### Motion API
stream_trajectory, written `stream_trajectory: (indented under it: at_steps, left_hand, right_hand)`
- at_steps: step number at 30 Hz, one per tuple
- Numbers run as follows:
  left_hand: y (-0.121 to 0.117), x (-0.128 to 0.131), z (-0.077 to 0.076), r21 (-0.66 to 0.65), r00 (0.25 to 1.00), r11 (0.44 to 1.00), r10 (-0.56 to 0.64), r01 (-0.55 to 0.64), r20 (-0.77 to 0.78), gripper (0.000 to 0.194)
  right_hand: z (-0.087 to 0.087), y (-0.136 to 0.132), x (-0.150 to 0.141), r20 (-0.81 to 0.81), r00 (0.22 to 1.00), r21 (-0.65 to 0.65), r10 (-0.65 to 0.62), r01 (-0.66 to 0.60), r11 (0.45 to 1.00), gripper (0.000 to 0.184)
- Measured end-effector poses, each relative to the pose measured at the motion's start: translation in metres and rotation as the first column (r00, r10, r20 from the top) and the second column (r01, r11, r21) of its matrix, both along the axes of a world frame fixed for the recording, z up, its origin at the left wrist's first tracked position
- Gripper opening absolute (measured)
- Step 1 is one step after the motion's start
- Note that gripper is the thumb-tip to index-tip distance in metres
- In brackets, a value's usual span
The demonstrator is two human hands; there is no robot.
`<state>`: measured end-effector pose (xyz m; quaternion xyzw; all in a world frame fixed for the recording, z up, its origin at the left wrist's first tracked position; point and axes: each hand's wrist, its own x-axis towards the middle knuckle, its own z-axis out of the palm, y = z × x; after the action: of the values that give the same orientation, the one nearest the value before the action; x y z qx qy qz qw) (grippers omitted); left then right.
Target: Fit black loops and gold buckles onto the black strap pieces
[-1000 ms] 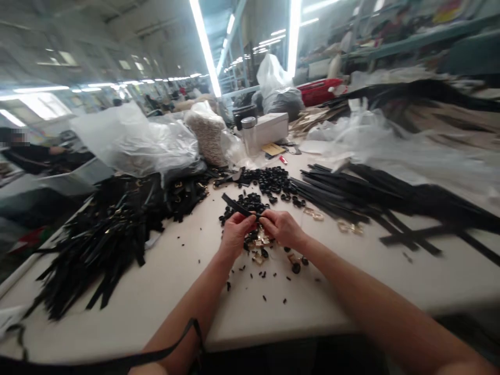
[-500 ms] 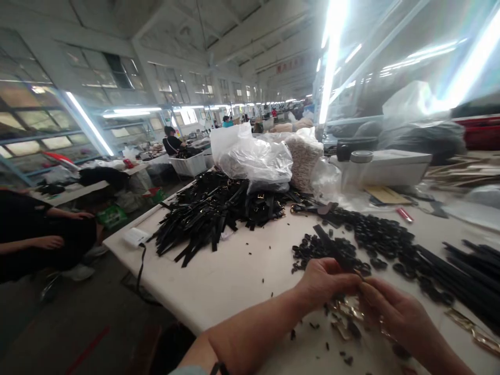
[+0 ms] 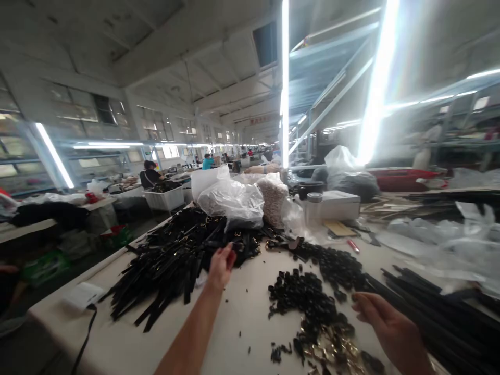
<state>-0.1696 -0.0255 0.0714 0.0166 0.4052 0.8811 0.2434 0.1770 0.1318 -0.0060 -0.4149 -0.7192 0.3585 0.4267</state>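
Note:
My left hand is stretched out over the heap of black buckled straps, its fingertips closed on a dark strap at the near edge of the pile. Motion blurs that strap, and its far end merges with the heap. At the right my right hand hovers with thumb and fingers pinched together; whatever lies between them, if anything, is too small to make out. Left of it are a mound of small black loops and some gold metal buckles. Long black strips lie behind and beside it.
Clear plastic bags stand at the back of the table, beside a lidded jar and a white box. A white device with a cord sits near the left edge. A person works farther off beside a white bin.
My hands have parted. The left has moved forward and left to the strap heap with a strap; the right stays at the right side. The view has tilted up and turned right.

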Motion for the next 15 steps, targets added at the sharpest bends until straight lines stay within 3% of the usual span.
stream_trajectory:
  at_steps: [3,6,8,11,15]
  left_hand:
    - [-0.027,-0.049,0.017,0.081,0.985,0.982,0.171,-0.169,-0.019,0.015]
    - [-0.040,-0.060,0.013,0.082,0.971,0.969,0.237,-0.235,-0.021,0.019]
    - [-0.035,-0.041,-0.001,0.040,0.984,0.983,0.179,-0.178,-0.014,0.015]
    - [-0.014,0.016,-0.029,-0.039,0.995,0.999,-0.023,0.019,-0.099,0.016]
    - [0.008,0.098,-0.059,-0.169,0.874,0.950,-0.308,0.263,-0.374,0.041]
  right_hand:
    - [-0.001,0.005,0.003,0.074,0.997,0.052,-0.018,0.014,0.999,0.039]
    - [0.001,0.010,0.012,0.136,0.982,0.153,-0.135,0.114,0.982,0.041]
    - [0.007,0.010,0.022,0.172,0.948,0.236,-0.269,0.225,0.945,0.042]
    - [0.019,0.009,0.039,0.227,0.842,0.319,-0.489,0.410,0.854,0.042]
    - [0.025,0.013,0.054,0.400,0.703,0.303,-0.588,0.504,0.809,0.037]
